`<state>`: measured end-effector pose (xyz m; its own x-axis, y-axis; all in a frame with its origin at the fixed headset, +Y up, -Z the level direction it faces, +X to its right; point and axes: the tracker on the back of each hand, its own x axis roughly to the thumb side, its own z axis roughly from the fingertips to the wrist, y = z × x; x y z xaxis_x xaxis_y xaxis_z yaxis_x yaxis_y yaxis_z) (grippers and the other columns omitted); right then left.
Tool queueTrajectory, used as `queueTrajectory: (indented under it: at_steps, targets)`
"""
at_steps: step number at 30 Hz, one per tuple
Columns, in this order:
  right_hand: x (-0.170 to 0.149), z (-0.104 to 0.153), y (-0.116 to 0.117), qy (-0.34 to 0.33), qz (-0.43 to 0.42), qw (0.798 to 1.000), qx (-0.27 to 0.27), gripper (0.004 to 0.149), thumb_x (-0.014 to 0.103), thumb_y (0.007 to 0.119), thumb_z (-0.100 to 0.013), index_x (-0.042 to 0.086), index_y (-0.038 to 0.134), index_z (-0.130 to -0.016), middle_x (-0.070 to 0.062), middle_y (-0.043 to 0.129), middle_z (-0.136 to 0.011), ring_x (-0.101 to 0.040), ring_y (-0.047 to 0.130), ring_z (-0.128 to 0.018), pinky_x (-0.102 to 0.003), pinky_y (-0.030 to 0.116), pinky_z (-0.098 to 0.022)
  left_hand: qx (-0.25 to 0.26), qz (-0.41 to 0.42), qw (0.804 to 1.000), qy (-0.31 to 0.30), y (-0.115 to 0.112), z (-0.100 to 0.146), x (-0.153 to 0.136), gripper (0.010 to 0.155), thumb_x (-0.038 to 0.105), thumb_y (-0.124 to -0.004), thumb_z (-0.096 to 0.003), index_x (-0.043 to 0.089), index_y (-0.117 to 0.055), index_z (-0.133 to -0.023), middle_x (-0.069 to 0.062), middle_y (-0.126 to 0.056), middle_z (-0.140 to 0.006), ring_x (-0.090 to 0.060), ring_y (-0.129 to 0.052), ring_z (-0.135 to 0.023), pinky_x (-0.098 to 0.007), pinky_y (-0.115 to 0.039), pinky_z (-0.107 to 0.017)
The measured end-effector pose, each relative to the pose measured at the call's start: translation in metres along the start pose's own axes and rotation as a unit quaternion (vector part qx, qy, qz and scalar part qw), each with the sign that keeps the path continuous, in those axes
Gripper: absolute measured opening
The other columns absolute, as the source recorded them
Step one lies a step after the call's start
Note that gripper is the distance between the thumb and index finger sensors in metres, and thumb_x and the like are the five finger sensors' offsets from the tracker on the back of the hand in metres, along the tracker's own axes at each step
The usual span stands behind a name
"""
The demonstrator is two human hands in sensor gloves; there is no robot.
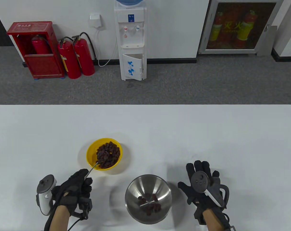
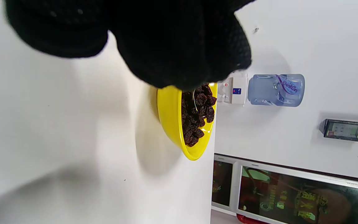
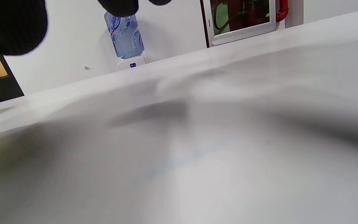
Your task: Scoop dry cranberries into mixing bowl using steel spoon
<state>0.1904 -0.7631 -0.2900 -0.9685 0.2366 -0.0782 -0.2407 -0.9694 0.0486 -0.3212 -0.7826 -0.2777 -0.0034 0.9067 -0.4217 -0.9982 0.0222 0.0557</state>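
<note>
Up and to the right of the left hand [image 1: 74, 186], on the white tabletop [image 1: 207, 134], sits the small yellow bowl [image 1: 90, 150] heaped with dark red dry cranberries [image 1: 108, 151]. The thin steel spoon [image 1: 93, 166] bridges the two: its handle is pinched in the left hand's closed fingertips and runs diagonally away from the person and toward the right, over the near rim, with the scoop end buried in the fruit. That slant is the spoon's long axis, and it points away from where the load has to go.

The round stainless steel mixing bowl [image 1: 138, 186] stands nearer the person than the yellow bowl and to its right, between the two hands, close to but apart from the yellow one. A few cranberries already lie at its bottom. Judging from this, the coming move means lifting the spoon clear of the yellow rim, then swinging it right and back toward the person, keeping the scoop level so nothing rolls off over the short gap.

The right hand [image 1: 203, 186] rests flat on the tabletop just right of the steel bowl, fingers spread, holding nothing; it is the nearer hand to that bowl but does not touch it. From the left wrist view the yellow bowl [image 2: 169, 115] shows just beyond the gloved fingers [image 2: 172, 43].
</note>
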Motion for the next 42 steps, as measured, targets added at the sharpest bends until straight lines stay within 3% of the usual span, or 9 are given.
queueTrajectory:
  at_steps: [11, 42]
  targets:
    - [-0.001, 0.001, 0.001, 0.004, -0.005, 1.000, 0.007, 0.086, 0.073, 0.071, -0.038, 0.038, 0.033, -0.106, 0.006, 0.015, -0.114, -0.024, 0.010, -0.110, -0.067, 0.017, -0.073, -0.030, 0.002, 1.000, -0.005, -0.007, 0.001, 0.003, 0.050, 0.034, -0.064, -0.0503, 0.015, -0.064, -0.096, 0.004, -0.099, -0.057, -0.015, -0.102, -0.025, -0.041, -0.089, -0.030]
    - [-0.004, 0.000, 0.000, 0.011, -0.019, 1.000, 0.012, 0.085, 0.073, 0.071, -0.038, 0.038, 0.034, -0.107, 0.006, 0.015, -0.114, -0.025, 0.013, -0.110, -0.067, 0.017, -0.072, -0.195, -0.071, 0.975, -0.080, -0.079, 0.036, 0.033, 0.049, 0.034, -0.065, -0.0506, 0.015, -0.066, -0.096, 0.004, -0.100, -0.056, -0.015, -0.102, -0.022, -0.041, -0.090, -0.028]
